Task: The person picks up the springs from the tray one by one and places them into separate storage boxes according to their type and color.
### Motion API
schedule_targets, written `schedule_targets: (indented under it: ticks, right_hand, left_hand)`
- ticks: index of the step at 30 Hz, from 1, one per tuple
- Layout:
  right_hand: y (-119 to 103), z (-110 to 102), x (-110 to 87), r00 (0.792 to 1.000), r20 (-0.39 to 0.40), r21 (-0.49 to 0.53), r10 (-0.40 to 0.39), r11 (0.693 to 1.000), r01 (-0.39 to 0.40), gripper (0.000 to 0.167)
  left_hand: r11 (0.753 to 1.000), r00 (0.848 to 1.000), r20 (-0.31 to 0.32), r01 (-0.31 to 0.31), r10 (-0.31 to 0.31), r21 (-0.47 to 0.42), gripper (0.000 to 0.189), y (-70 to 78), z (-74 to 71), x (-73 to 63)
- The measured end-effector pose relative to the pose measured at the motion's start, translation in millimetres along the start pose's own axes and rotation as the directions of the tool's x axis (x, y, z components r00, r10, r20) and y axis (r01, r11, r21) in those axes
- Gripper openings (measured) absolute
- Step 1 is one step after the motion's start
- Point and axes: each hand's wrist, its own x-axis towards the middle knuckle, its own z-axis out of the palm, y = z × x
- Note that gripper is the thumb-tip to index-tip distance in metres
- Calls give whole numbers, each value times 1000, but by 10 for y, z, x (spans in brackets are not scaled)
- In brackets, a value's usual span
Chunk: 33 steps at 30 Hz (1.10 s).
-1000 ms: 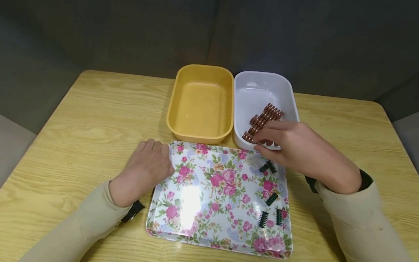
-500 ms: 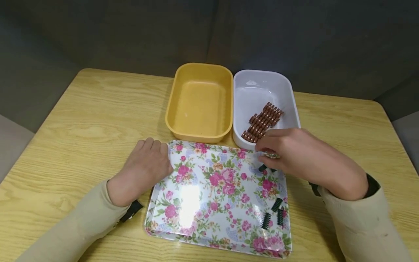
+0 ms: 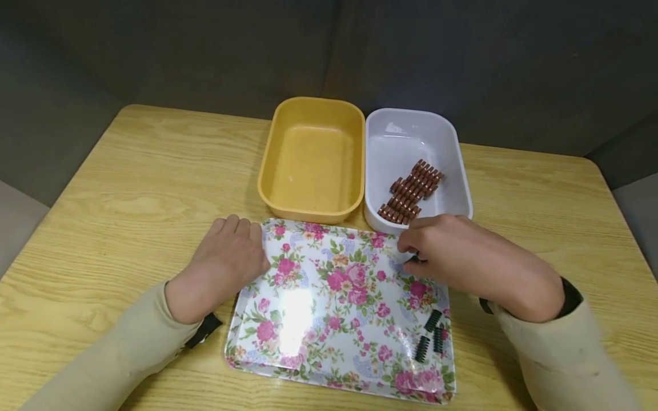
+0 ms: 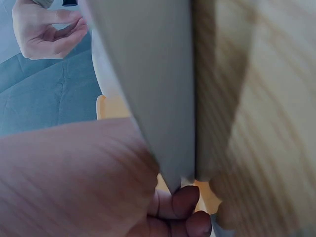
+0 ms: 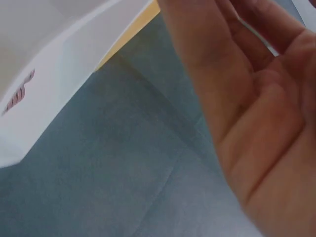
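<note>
My left hand point(image 3: 226, 257) grips the left rim of a flowered tray point(image 3: 313, 274); in the left wrist view its fingers point(image 4: 185, 202) curl at the tray's edge. Over the tray's upper right corner, my right hand point(image 3: 442, 248) pinches a dark green coil spring point(image 3: 417, 258), mostly hidden by thumb and fingers. Three more dark green springs, one of them a spring point(image 3: 433, 321) lying highest, are on the tray's lower right. Just behind the right hand, several brown springs point(image 3: 408, 194) lie in neat rows inside a white bin point(image 3: 465, 171). The right wrist view hides the fingertips.
A yellow bin point(image 3: 313, 217) with nothing in it stands left of the white bin, their rims close together, both just behind the tray. All rest on a wooden table point(image 3: 154, 171). A dark curtain point(image 3: 231, 51) hangs behind the table's far edge.
My right hand has drawn back from the white bin onto the tray's corner and closed over the green springs there. The lower green springs have shifted slightly. The left hand keeps its grip.
</note>
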Motion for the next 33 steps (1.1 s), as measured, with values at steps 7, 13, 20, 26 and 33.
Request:
schedule_targets:
  ticks: [7,13,20,26,33]
  right_hand:
    - [-52,74,81,995,101,29,24,999,-27,13]
    - [-58,101,114,984,163,21,76,997,-81,11]
    - [-39,140,150,971,211,4,111,993,-114,13]
    - [-28,162,180,964,234,-14,125,992,-126,13]
    - [-14,191,191,966,231,-22,115,993,-113,12]
  left_hand:
    - [1000,999,-39,-15,16,20,38,-6,10,-11]
    - [999,998,-53,-23,25,33,38,-7,6,-12]
    - [1000,1000,-22,-12,12,4,37,-10,-8,-2]
    - [1000,999,-47,-17,17,12,37,-8,-5,-10]
    - [1000,999,-46,-6,5,-11,36,-7,1,-6]
